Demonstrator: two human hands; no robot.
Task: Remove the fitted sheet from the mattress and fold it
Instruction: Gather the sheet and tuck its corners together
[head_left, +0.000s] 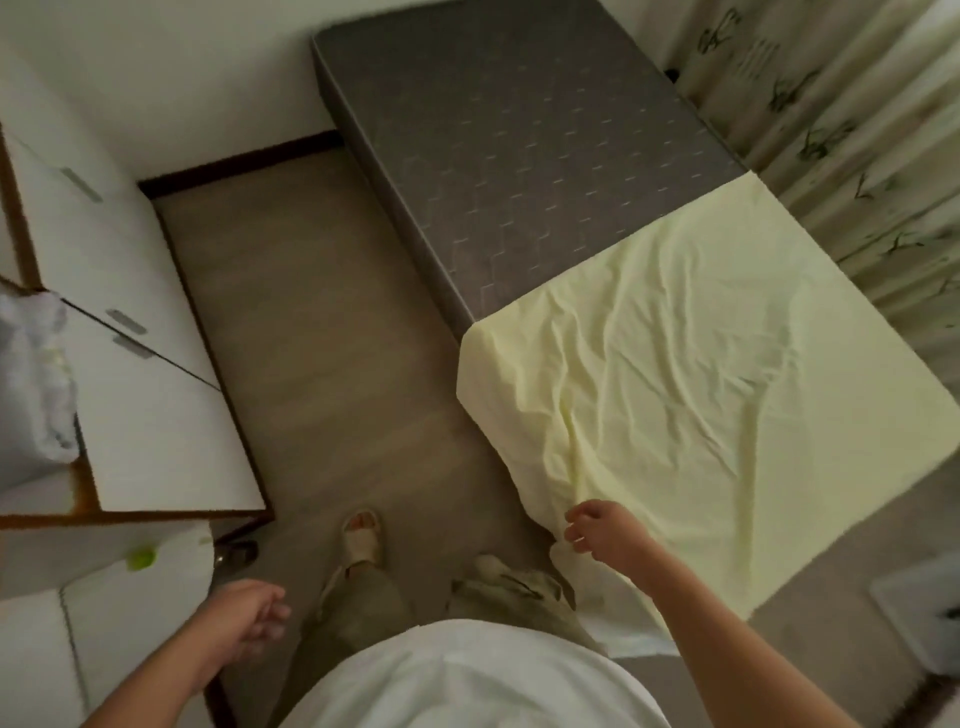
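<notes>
Obs: fitted sheet (691, 395), pale yellow, lies wrinkled over the near half of the mattress (524, 150); far half of the mattress is bare grey quilted fabric. Sheet looks doubled back on itself w/ a straight far edge across the mattress, so judged: sheet already off the far corners, fold stage begun, approx. 1 fold in. Near edge hangs off the mattress end toward the floor (322, 332).

Right hand (597, 530): at the sheet's near-left edge, fingers curled, tips touching or just beside the cloth. Cannot tell if it actually pinches the hem or is only closing on it. Left hand (249, 618): well apart from the sheet, low by the cabinet (135, 364), fingers loosely curled, holding nothing.

Step in hand (judgement): take the near edge for the next fold.
- Get a firm pinch on the hem w/ the right hand, both layers, not just the top 1.
- Bring the left hand over to the other near corner; 2 hands keep the edge straight.
- Smooth the wrinkles toward the far edge before folding, else they get locked in.
- Tuck elastic corners inward so edges line up.
- Lift the hanging part clear of the floor & feet.

Writing/brands: none legible. Curtain (852, 156) has a dark printed motif, no text I can read. Cabinet fronts plain, w/ grey handles.
</notes>
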